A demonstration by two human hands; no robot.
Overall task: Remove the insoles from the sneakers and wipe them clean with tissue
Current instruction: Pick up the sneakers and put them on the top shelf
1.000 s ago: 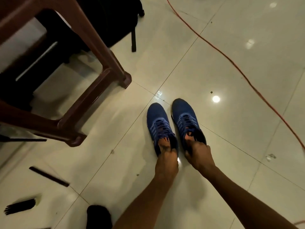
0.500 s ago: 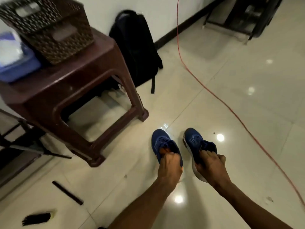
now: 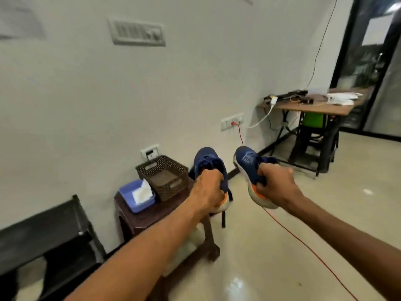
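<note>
Two blue sneakers with white and orange soles are held up in the air, toes pointing away. My left hand (image 3: 209, 187) grips the left sneaker (image 3: 208, 161) at its collar. My right hand (image 3: 275, 184) grips the right sneaker (image 3: 247, 161) at its heel opening. White tissue (image 3: 142, 192) lies in a blue tray (image 3: 128, 190) on a dark brown stool (image 3: 149, 213) just left of my left hand. The insoles are hidden inside the shoes.
A brown woven basket (image 3: 165, 177) stands on the stool beside the tray. A black rack (image 3: 50, 231) is at the lower left. A red cable (image 3: 303, 242) runs across the tiled floor. A wooden desk (image 3: 312, 105) with gear stands at the back right.
Both hands have lifted the sneakers off the floor to about stool height. The view has swung up from the floor to the wall and stool.
</note>
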